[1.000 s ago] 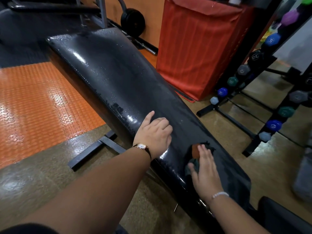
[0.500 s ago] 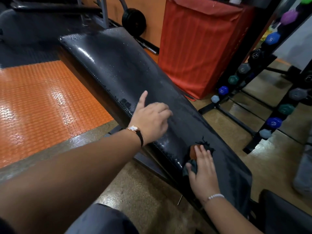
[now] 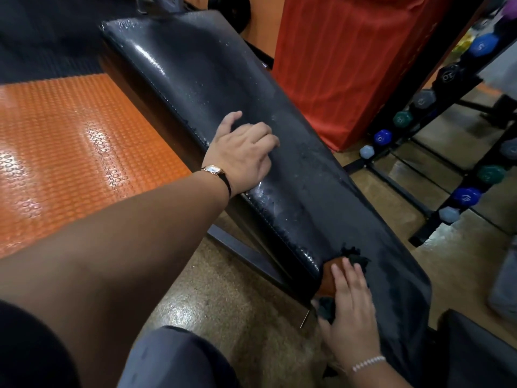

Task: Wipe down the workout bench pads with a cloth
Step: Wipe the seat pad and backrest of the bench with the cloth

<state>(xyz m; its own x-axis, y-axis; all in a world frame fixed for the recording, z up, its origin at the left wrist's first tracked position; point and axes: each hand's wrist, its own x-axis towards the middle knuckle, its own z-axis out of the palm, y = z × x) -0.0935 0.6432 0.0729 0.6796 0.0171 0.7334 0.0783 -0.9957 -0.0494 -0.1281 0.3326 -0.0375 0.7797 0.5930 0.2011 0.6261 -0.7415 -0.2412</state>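
Note:
A long black bench pad (image 3: pixel 195 79), wet and glossy, runs from the far left down to the near right. My left hand (image 3: pixel 243 152), with a watch on its wrist, rests on the pad's middle near its left edge, fingers loosely curled and holding nothing. My right hand (image 3: pixel 352 312) presses flat on a dark cloth (image 3: pixel 356 260) at the pad's near left edge. An orange patch (image 3: pixel 327 284) shows beside the fingers; part of the cloth hangs over the edge.
A second black pad (image 3: pixel 481 354) begins at the lower right. A dumbbell rack (image 3: pixel 419 113) stands to the right, with a red covered box (image 3: pixel 349 65) behind the bench. An orange studded mat (image 3: pixel 70 149) lies to the left, and the bench's metal frame (image 3: pixel 237 253) shows underneath.
My left hand has slid a little further up the pad. My right hand has stayed pressed on the cloth at the near edge. The view has shifted closer.

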